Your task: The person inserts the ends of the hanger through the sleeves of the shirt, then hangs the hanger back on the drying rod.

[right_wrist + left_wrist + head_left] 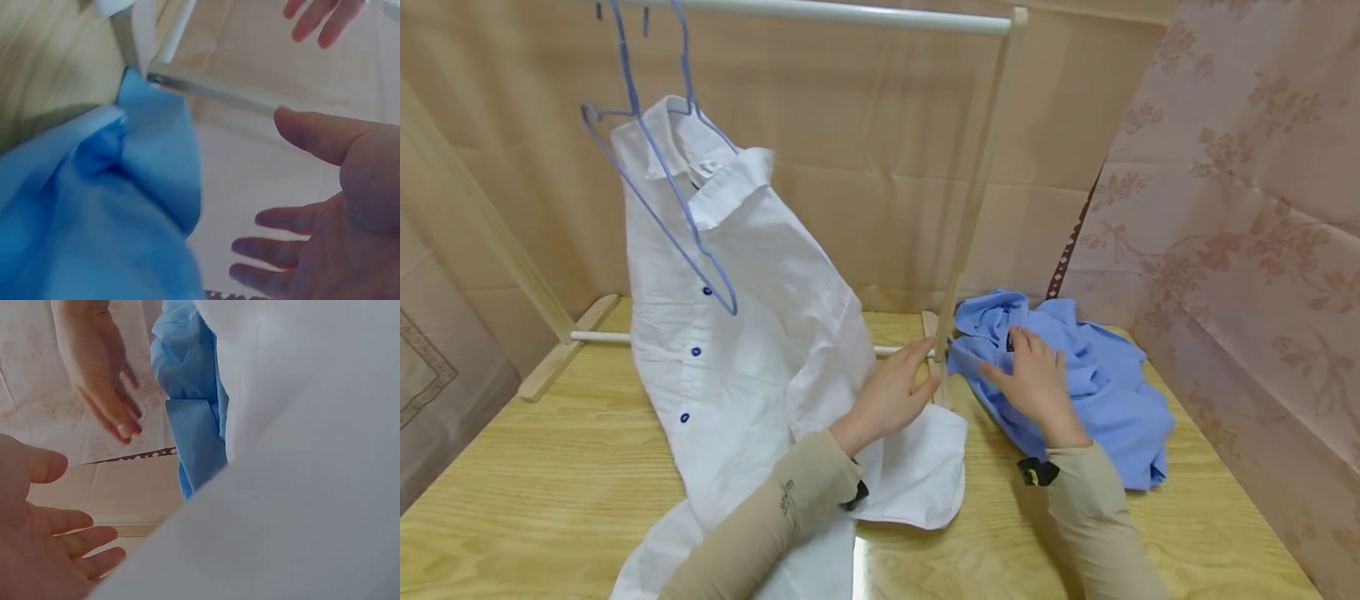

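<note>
A white shirt [737, 292] with dark blue buttons hangs on a blue hanger [685, 58], its lower part trailing onto the table. In front of it a second blue hanger [658, 158] hangs bare. My left hand [891, 392] is held out beside the shirt's right side, fingers extended and nothing in it; the left wrist view shows its fingers [87, 540] spread. On the right lies a crumpled blue shirt [1097, 383] with a dark collar label. Over that heap my right hand [1037, 379] hovers, its fingers [275, 253] straight and apart from the cloth in the right wrist view.
A garment rack stands on the wooden table [497, 475], with a white top rail [850, 12], a wooden right post [981, 183] and a low white bar [602, 337]. Beige cloth [880, 167] drapes behind it. A floral curtain [1247, 208] borders the right side.
</note>
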The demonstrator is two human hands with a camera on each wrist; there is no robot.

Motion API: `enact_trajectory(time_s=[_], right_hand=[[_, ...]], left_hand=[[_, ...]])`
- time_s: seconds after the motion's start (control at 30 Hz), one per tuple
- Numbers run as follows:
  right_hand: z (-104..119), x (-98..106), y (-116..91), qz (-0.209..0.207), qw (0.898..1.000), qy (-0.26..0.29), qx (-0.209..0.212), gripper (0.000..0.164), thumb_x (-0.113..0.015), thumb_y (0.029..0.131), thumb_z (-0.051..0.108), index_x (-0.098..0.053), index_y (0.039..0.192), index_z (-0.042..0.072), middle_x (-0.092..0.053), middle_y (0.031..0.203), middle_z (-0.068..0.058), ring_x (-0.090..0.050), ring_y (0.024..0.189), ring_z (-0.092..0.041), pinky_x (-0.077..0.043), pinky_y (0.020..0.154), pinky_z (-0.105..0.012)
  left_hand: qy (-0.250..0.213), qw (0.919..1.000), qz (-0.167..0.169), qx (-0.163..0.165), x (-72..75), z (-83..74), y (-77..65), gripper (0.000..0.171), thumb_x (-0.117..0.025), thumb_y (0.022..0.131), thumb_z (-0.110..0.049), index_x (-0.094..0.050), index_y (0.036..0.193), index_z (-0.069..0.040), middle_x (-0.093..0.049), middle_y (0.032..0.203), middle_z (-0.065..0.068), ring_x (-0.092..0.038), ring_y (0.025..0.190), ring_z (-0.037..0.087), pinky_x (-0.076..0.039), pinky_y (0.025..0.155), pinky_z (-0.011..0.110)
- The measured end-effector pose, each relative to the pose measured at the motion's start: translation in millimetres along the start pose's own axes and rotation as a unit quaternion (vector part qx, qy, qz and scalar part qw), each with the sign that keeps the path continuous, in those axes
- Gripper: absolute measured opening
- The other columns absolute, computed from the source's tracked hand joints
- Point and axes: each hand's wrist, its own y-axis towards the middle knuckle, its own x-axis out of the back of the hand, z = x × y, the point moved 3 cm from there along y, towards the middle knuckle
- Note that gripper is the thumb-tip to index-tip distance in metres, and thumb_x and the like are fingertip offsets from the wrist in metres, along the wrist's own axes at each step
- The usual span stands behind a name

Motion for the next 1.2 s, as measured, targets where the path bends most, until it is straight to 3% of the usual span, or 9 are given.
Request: enact_trajectory(time_s=[0.2, 0.33, 0.47, 0.57, 0.73, 0.97, 1.07, 1.2], right_hand=[[-20.1, -10.7, 0.3, 0.050, 0.995, -0.006, -0.083, 0.100, -0.055, 0.083, 0.053, -0.005, 0.140, -0.012, -0.006, 0.141, -0.038, -0.004, 0.130, -0.052, -0.001, 0.101, -0.066], [-31.7, -18.8, 3.1, 0.075, 0.989, -0.005, -0.131, 0.110, -0.054, 0.081, 0.058, 0.005, 0.137, -0.015, 0.005, 0.139, -0.042, 0.006, 0.130, -0.053, 0.003, 0.102, -0.064], [-40.9, -26.2, 5.4, 0.092, 0.985, -0.004, -0.147, 0.114, -0.052, 0.079, 0.064, 0.004, 0.136, -0.017, 0.003, 0.138, -0.044, 0.000, 0.128, -0.056, -0.004, 0.102, -0.064], [-46.8, -31.5, 7.2, 0.109, 0.983, -0.020, -0.145, 0.114, -0.050, 0.078, 0.067, -0.001, 0.136, -0.018, -0.006, 0.137, -0.045, -0.010, 0.125, -0.058, -0.011, 0.101, -0.064], [-53.4, -35.1, 11.5, 0.100, 0.985, -0.057, -0.132, 0.105, -0.054, 0.077, 0.064, -0.017, 0.136, -0.015, -0.026, 0.131, -0.042, -0.026, 0.120, -0.056, -0.020, 0.098, -0.063], [-58.5, -30.0, 16.4, 0.067, 0.988, -0.074, -0.122, 0.070, -0.056, 0.085, 0.040, -0.034, 0.132, -0.008, -0.049, 0.118, -0.035, -0.050, 0.102, -0.049, -0.040, 0.081, -0.057], [-59.3, -25.4, 15.7, 0.048, 0.990, -0.062, -0.120, 0.059, -0.052, 0.086, 0.026, -0.036, 0.134, -0.003, -0.052, 0.114, -0.033, -0.053, 0.095, -0.049, -0.044, 0.072, -0.056], [-58.6, -17.9, 12.1, 0.022, 0.992, -0.038, -0.118, 0.056, -0.046, 0.081, 0.014, -0.038, 0.135, 0.001, -0.053, 0.113, -0.034, -0.054, 0.090, -0.049, -0.044, 0.060, -0.054]], left_hand=[[-0.010, 0.9995, 0.030, 0.004, -5.2, 0.1, -0.4, 0.057, -0.045, 0.095, -0.032, -0.026, 0.143, -0.009, -0.030, 0.146, 0.009, -0.028, 0.134, 0.027, -0.024, 0.108, 0.039], [-0.016, 0.9991, 0.038, -0.010, -9.5, -1.9, -1.6, 0.058, -0.045, 0.095, -0.033, -0.025, 0.143, -0.008, -0.030, 0.146, 0.011, -0.029, 0.133, 0.026, -0.025, 0.108, 0.038], [-0.003, 0.9986, 0.047, -0.022, -14.8, -4.9, -2.5, 0.058, -0.045, 0.094, -0.033, -0.025, 0.143, -0.007, -0.031, 0.145, 0.011, -0.030, 0.133, 0.025, -0.025, 0.108, 0.037], [0.008, 0.9983, 0.053, -0.021, -18.9, -6.4, -2.7, 0.058, -0.044, 0.094, -0.034, -0.026, 0.143, -0.008, -0.032, 0.145, 0.010, -0.030, 0.133, 0.025, -0.025, 0.108, 0.038], [0.016, 0.9979, 0.057, -0.025, -24.1, -7.7, -4.1, 0.057, -0.045, 0.094, -0.033, -0.028, 0.142, -0.008, -0.034, 0.144, 0.012, -0.033, 0.131, 0.026, -0.028, 0.106, 0.039], [0.013, 0.9978, 0.061, -0.025, -27.7, -8.0, -6.3, 0.057, -0.045, 0.094, -0.033, -0.029, 0.142, -0.007, -0.034, 0.144, 0.012, -0.034, 0.131, 0.026, -0.028, 0.106, 0.039], [0.015, 0.9979, 0.058, -0.027, -28.5, -7.6, -6.2, 0.056, -0.045, 0.094, -0.032, -0.029, 0.141, -0.006, -0.034, 0.144, 0.012, -0.034, 0.131, 0.026, -0.028, 0.106, 0.039], [0.015, 0.9979, 0.059, -0.023, -29.9, -6.0, -5.2, 0.056, -0.046, 0.094, -0.032, -0.029, 0.141, -0.006, -0.033, 0.144, 0.012, -0.033, 0.131, 0.026, -0.028, 0.107, 0.039]])
